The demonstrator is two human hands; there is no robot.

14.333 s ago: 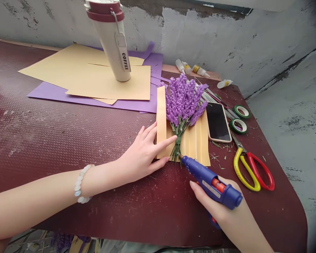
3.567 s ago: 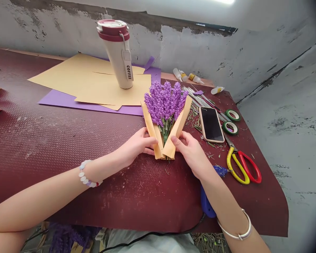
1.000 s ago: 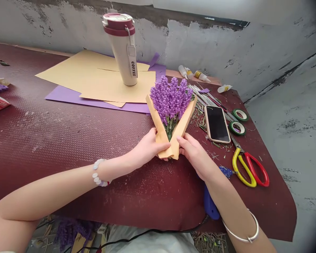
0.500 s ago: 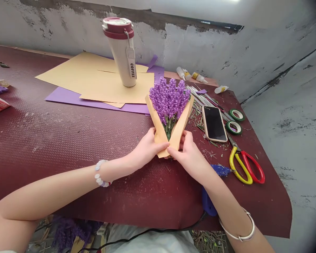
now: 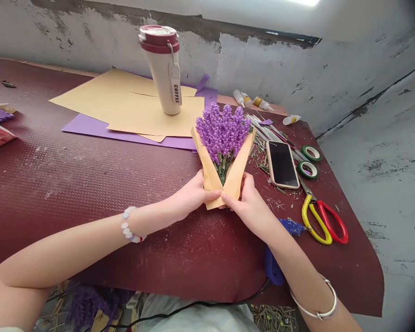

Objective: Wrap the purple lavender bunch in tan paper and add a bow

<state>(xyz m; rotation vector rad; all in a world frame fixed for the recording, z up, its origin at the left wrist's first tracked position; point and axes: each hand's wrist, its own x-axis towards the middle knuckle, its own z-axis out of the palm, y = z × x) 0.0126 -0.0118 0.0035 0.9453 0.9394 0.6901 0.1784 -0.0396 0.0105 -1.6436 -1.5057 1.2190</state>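
The left hand [image 5: 190, 196] and right hand [image 5: 249, 205] are gripping a tan paper wrap [image 5: 210, 177] around the stems of a purple flower bunch [image 5: 223, 131], at centre frame. The left fingers [image 5: 210, 196] are pressed together across the wrap's front, and the right fingers [image 5: 230, 200] are pinching its lower fold, nearly meeting the left ones. Even pressure from both sides is helping to stop the flaps from sliding. Compared with the earlier frame, the flaps are closing around the stems instead of splaying open. A blue glue gun [image 5: 274, 272] is lying near the worktop's [image 5: 90, 184] front edge, below the right forearm. Right of the bunch, a phone [image 5: 281, 164] and red-and-yellow scissors [image 5: 320, 221] are lying on the worktop. Farther back, upper centre, a coffee tumbler [image 5: 164, 76] is standing on tan paper sheets [image 5: 141, 115].
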